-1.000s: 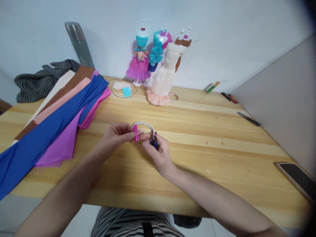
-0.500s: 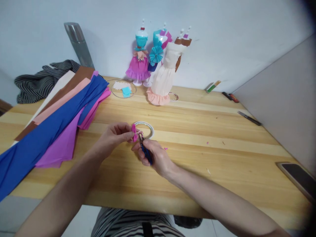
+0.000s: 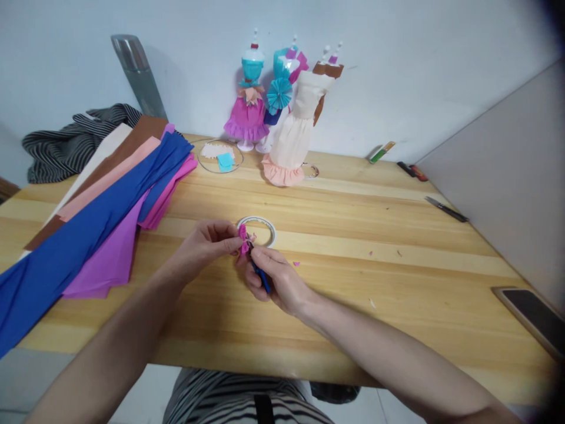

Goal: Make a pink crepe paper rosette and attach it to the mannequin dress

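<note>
My left hand (image 3: 214, 238) pinches a small gathered piece of bright pink crepe paper (image 3: 243, 234) between thumb and fingers. Thin loose ends stick out on its right side. Blue-handled snips (image 3: 263, 279) are held in my right hand (image 3: 280, 280), their dark tips right at those ends. Whether the blades touch the ends is too small to tell. Just behind both hands, a white ring of tape (image 3: 273, 231) lies flat on the wooden table (image 3: 335, 224).
Long crepe-paper sheets (image 3: 88, 235) cover the left side. Along the wall stand paper-dressed mannequins (image 3: 293, 132) and a tilted bottle (image 3: 143, 82). A wire ring (image 3: 242, 162) lies nearer. At right are a knife (image 3: 446, 209), a phone (image 3: 534, 318) and a marker-like stick (image 3: 382, 152).
The snips have turned slightly in my right hand, and their tips now look closed together. The pink crepe-paper piece has shifted a little to the right. My left hand keeps its pinch.
</note>
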`<state>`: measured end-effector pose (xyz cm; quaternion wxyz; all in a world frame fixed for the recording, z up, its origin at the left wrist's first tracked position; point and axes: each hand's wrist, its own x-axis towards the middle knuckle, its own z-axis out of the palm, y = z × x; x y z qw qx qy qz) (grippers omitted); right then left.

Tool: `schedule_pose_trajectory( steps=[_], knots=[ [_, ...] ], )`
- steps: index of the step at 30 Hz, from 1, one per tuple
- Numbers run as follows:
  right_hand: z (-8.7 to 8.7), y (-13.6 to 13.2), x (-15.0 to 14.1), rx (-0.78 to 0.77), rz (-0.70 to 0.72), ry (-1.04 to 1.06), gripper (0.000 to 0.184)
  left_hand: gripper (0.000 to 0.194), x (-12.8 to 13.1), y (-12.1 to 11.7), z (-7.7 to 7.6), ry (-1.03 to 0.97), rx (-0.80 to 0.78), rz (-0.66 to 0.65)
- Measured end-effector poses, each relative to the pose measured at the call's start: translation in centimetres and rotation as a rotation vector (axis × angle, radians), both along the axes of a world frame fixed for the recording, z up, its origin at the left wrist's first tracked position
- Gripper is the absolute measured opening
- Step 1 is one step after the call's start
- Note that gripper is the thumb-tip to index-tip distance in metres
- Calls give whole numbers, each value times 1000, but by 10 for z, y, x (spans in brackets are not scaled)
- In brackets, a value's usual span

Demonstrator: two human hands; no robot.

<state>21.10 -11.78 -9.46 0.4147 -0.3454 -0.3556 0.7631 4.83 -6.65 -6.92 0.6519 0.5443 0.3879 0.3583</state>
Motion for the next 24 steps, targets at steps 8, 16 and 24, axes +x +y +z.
schedule_pose_trajectory(
  steps=[8,16,24],
  knots=[
    [2,2,2,-126,92,127,38,19,0,0,1,17,30,-13],
    [6,2,2,-214,158,189,37,18,0,1,-1,20,32,-18],
    [5,4,3,-286,211,255,36,17,0,0,-1,20,32,-13]
  ],
)
